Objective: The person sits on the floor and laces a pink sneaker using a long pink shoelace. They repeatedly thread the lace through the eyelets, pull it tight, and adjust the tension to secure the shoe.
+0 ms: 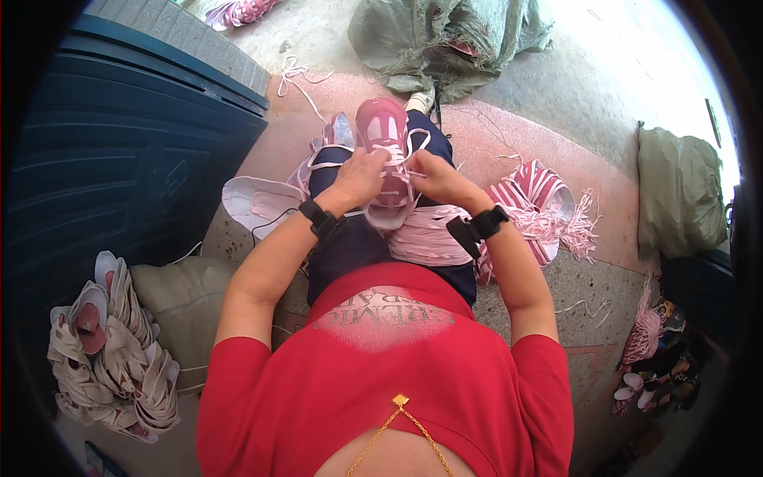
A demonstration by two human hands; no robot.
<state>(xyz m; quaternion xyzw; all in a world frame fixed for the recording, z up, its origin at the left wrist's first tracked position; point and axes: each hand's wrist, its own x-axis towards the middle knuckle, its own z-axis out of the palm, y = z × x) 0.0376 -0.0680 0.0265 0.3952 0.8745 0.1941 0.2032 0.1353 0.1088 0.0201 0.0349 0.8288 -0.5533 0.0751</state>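
Observation:
A pink sneaker [380,115] rests on my lap between my knees, its toe pointing away from me. White shoelace [418,145] loops out from its eyelets on the right. My left hand [362,176] lies along the left side of the lacing, fingers pinched at the lace over the tongue. From the right, my right hand [435,176] pinches the lace close to the eyelets. The exact fingertip contact is small and partly hidden. Beneath the right wrist, a thick bundle of pale pink laces [429,236] lies across my thigh.
Shoe uppers [262,203] lie by my left leg. Pink-and-white striped uppers [540,195] with laces sit at right. Beige uppers [119,350] are piled beside a stuffed sack [183,310]. Green sacks [453,40] [679,191] stand ahead and right; a blue door [135,143] is at left.

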